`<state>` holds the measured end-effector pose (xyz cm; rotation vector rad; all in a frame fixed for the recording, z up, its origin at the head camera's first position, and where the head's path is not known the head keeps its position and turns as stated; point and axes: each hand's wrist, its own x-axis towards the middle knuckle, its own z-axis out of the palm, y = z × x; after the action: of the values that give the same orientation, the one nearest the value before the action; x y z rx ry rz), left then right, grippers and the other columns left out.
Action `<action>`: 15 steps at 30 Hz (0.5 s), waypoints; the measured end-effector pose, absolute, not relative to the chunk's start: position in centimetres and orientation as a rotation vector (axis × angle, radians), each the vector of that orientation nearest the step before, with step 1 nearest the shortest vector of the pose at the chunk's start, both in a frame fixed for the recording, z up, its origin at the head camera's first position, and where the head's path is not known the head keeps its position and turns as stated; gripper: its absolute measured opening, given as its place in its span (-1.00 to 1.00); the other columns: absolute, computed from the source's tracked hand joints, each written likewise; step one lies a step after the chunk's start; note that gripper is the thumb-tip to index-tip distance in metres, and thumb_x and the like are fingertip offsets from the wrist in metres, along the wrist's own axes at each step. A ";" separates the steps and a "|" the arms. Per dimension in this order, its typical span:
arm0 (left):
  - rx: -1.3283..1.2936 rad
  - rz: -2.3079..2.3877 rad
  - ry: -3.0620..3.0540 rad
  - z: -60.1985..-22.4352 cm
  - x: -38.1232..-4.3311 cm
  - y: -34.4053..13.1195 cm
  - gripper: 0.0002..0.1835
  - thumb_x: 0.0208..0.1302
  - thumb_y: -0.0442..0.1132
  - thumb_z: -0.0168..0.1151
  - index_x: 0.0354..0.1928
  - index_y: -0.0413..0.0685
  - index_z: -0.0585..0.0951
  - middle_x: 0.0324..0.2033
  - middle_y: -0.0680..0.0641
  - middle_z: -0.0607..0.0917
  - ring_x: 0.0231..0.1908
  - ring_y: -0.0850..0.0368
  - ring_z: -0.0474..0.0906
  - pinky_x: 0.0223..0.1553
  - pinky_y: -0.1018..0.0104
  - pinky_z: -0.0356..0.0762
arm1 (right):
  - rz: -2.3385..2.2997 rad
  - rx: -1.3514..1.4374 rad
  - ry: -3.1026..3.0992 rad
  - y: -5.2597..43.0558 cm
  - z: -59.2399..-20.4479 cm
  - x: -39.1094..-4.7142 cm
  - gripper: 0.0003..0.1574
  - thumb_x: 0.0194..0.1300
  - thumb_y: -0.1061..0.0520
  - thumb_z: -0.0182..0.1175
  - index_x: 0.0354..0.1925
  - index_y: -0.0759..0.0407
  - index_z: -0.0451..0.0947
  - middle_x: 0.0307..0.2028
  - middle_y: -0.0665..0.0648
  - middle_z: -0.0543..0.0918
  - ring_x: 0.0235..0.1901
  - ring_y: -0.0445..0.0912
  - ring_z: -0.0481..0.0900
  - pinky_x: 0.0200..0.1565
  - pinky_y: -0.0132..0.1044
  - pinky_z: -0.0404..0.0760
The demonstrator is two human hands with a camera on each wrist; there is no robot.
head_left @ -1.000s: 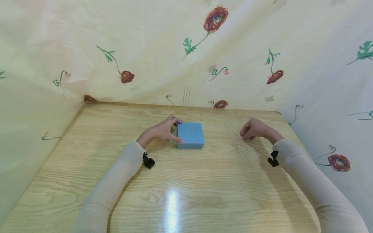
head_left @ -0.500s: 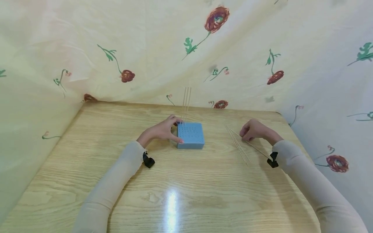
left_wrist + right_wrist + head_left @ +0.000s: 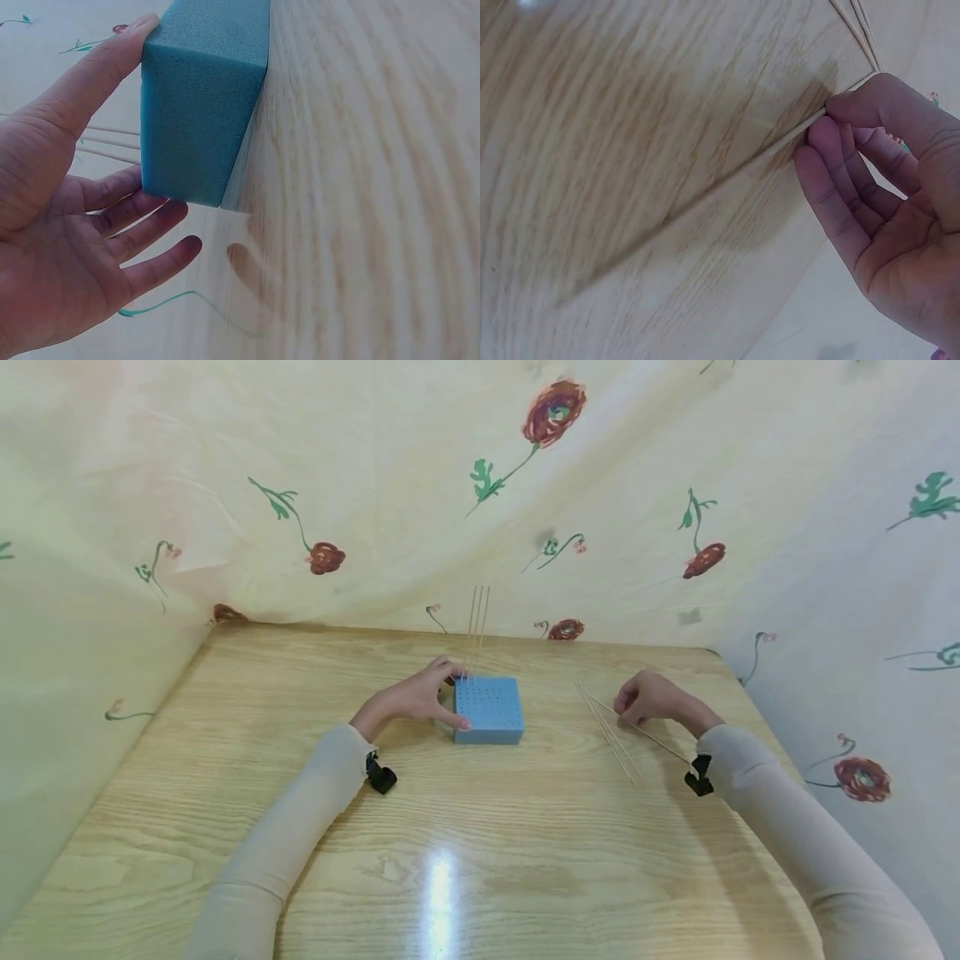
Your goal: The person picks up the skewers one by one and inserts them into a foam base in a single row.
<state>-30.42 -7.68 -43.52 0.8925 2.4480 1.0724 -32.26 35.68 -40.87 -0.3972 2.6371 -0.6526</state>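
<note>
A blue foam block [image 3: 491, 703], its top dotted with rows of small holes, lies on the wooden table. Three thin wooden sticks [image 3: 477, 627] stand upright in its back left corner. My left hand [image 3: 422, 695] grips the block from the left, thumb at the front edge and fingers at the back; the left wrist view shows the thumb [image 3: 90, 82] along the block's top edge. To the right, my right hand [image 3: 651, 697] pinches a wooden stick [image 3: 705, 191] between thumb and fingertips, close over the table. More loose sticks [image 3: 609, 735] lie just left of that hand.
The wooden table [image 3: 525, 860] backs onto a floral cloth [image 3: 420, 485] that hangs behind it and at both sides. Black wrist mounts [image 3: 380, 777] sit at the sleeve cuffs.
Hardly anything moves. The left hand stays on the foam block, and the right hand keeps its pinch on the stick in nearly the same place; the view shifts slightly.
</note>
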 end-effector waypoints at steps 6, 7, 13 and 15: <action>0.877 1.084 2.432 -43.5 -30.4 -7.8 -0.02 0.17 0.00 0.54 0.51 -0.13 0.23 0.32 -0.17 0.26 0.35 -0.13 0.25 0.38 -0.10 0.32 | -0.638 -0.365 2.622 35.5 -40.8 -32.3 -0.96 0.15 0.34 0.34 -0.39 0.33 0.65 -0.49 0.07 0.66 -0.50 -0.12 0.54 -0.40 -0.23 0.62; 0.877 1.088 2.432 -43.5 -30.4 -7.8 -0.02 0.17 0.01 0.54 0.52 -0.13 0.23 0.33 -0.17 0.26 0.35 -0.13 0.25 0.37 -0.10 0.32 | -0.627 -0.360 2.624 35.5 -40.8 -32.3 -0.96 0.15 0.34 0.34 -0.40 0.32 0.65 -0.49 0.06 0.65 -0.50 -0.13 0.54 -0.40 -0.23 0.61; 0.880 1.085 2.429 -43.3 -30.4 -7.8 -0.02 0.17 0.00 0.54 0.52 -0.14 0.23 0.32 -0.17 0.26 0.35 -0.13 0.25 0.37 -0.10 0.32 | -0.549 -0.361 2.646 35.4 -40.9 -32.4 -0.89 0.15 0.30 0.35 -0.48 0.26 0.62 -0.56 0.01 0.58 -0.53 -0.15 0.52 -0.41 -0.25 0.62; 0.882 1.080 2.426 -43.2 -30.4 -7.8 -0.02 0.17 -0.01 0.54 0.52 -0.15 0.22 0.32 -0.17 0.26 0.34 -0.13 0.25 0.37 -0.09 0.32 | -0.528 -0.365 2.648 35.4 -40.9 -32.4 -0.86 0.15 0.28 0.37 -0.50 0.24 0.61 -0.59 0.00 0.57 -0.54 -0.15 0.53 -0.42 -0.25 0.62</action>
<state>-30.42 -7.76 -43.24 0.8818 2.4264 1.0803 -32.45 35.39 -40.94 -0.3647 2.6481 -0.5276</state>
